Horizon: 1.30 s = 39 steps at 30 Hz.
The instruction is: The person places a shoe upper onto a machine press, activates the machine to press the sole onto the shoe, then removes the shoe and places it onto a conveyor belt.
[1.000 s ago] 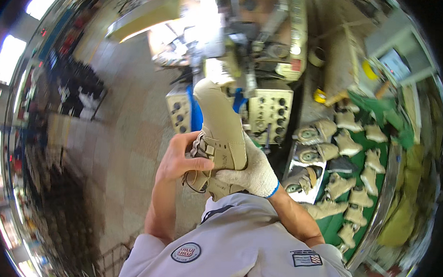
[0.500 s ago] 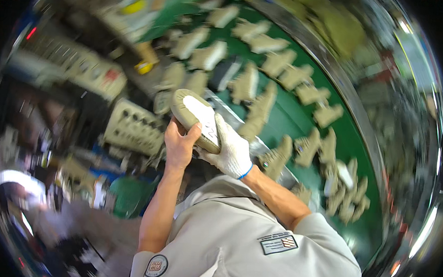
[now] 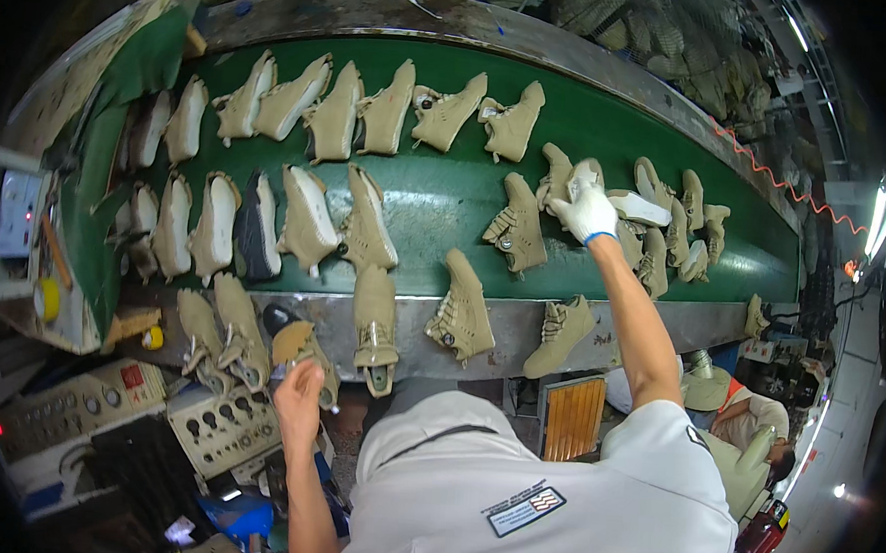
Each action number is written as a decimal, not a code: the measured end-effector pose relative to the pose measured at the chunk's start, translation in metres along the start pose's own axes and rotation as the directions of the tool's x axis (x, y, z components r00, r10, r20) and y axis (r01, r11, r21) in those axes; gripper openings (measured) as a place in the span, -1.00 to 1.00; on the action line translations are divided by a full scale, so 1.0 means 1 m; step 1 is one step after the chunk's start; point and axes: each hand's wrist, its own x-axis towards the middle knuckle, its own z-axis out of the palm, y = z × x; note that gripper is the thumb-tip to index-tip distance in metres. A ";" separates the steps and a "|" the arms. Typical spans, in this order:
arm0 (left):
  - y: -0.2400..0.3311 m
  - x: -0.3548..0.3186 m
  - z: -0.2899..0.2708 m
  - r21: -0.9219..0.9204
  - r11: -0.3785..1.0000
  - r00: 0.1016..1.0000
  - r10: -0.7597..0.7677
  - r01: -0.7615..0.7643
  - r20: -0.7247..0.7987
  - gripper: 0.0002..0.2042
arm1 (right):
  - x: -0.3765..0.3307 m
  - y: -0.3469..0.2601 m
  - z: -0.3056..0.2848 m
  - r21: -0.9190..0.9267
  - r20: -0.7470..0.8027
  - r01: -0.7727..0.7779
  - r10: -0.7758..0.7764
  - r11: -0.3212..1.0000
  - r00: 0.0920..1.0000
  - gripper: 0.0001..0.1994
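My right hand (image 3: 589,214), in a white knit glove with a blue cuff edge, reaches out over the green belt. Its fingers are closed on a tan boot (image 3: 586,174) whose pale underside shows; the glove covers part of it. Low on the left is my bare left hand (image 3: 298,397), just in front of a boot (image 3: 325,373) and a rounded tan piece (image 3: 292,341) at the bench edge. Its fingers are bunched and partly hidden, so I cannot make out whether they grip anything. Beside it, another tan boot (image 3: 375,318) lies across the metal edge.
Tan boots (image 3: 376,218) lie in rows on the green belt (image 3: 447,207), with a looser cluster (image 3: 656,223) at right. A metal ledge (image 3: 511,325) runs along the near side. Control panels with knobs (image 3: 217,427) stand at lower left. Another person (image 3: 746,418) is at right.
My view has swung round to face the belt. Both hands held one white-bottomed boot together; they are now apart, the right over the belt, the left low by the ledge.
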 end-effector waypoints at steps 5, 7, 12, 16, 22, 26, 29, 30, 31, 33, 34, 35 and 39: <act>-0.004 0.012 0.013 0.027 0.995 0.994 -0.096 0.097 -0.058 -0.59 | 0.134 -0.008 0.130 0.415 0.031 -0.067 0.060 0.907 0.998 -0.26; 0.012 0.014 0.017 0.099 0.980 0.984 -0.167 0.173 -0.070 -0.62 | 0.190 -0.004 0.174 0.393 -0.035 -0.146 0.173 0.908 0.984 -0.22; -0.019 0.014 0.004 0.060 0.931 0.929 -0.351 0.360 -0.122 -0.67 | 0.270 -0.011 0.245 0.835 0.372 -0.455 0.292 0.310 0.881 -0.39; -0.032 0.012 0.013 -0.072 0.925 0.921 -0.378 0.372 -0.096 -0.68 | 0.263 -0.014 0.242 0.868 0.480 -0.497 0.238 0.011 0.844 -0.37; 0.028 0.015 0.018 -0.026 0.970 0.970 -0.242 0.242 -0.031 -0.68 | 0.138 -0.059 0.195 0.592 0.433 -0.557 -0.353 -0.582 0.829 -0.49; 0.039 -0.002 -0.009 -0.146 0.988 0.995 -0.057 0.045 -0.079 -0.69 | -0.048 -0.165 0.104 0.491 0.340 -0.678 -0.596 -0.547 0.727 -0.44; 0.055 -0.025 -0.043 -0.289 0.950 0.986 0.079 -0.118 -0.146 -0.65 | -0.148 -0.236 0.077 0.433 0.375 -0.810 -0.738 -0.395 0.561 -0.40; 0.064 -0.035 -0.057 -0.347 0.925 0.983 0.113 -0.157 -0.145 -0.62 | -0.176 -0.262 0.072 0.421 0.388 -0.848 -0.782 -0.321 0.488 -0.38; 0.061 -0.045 -0.072 -0.397 0.892 0.971 0.157 -0.218 -0.180 -0.59 | -0.203 -0.290 0.069 0.411 0.396 -0.879 -0.821 -0.241 0.411 -0.36; 0.061 -0.070 -0.099 -0.409 0.875 0.942 0.135 -0.260 -0.308 -0.53 | -0.253 -0.337 0.066 0.419 0.422 -0.906 -0.869 -0.066 0.259 -0.33; 0.045 -0.080 -0.120 -0.442 0.847 0.907 0.105 -0.297 -0.409 -0.54 | -0.278 -0.363 0.062 0.461 0.424 -0.887 -0.886 0.032 0.188 -0.31; 0.023 -0.097 -0.140 -0.474 0.818 0.865 0.057 -0.326 -0.498 -0.55 | -0.303 -0.384 0.057 0.499 0.437 -0.856 -0.892 0.130 0.119 -0.29; -0.068 -0.193 -0.231 -0.595 0.706 0.791 -0.080 -0.384 -0.606 -0.71 | -0.422 -0.470 0.008 0.510 0.345 -0.752 -0.900 0.418 -0.266 -0.32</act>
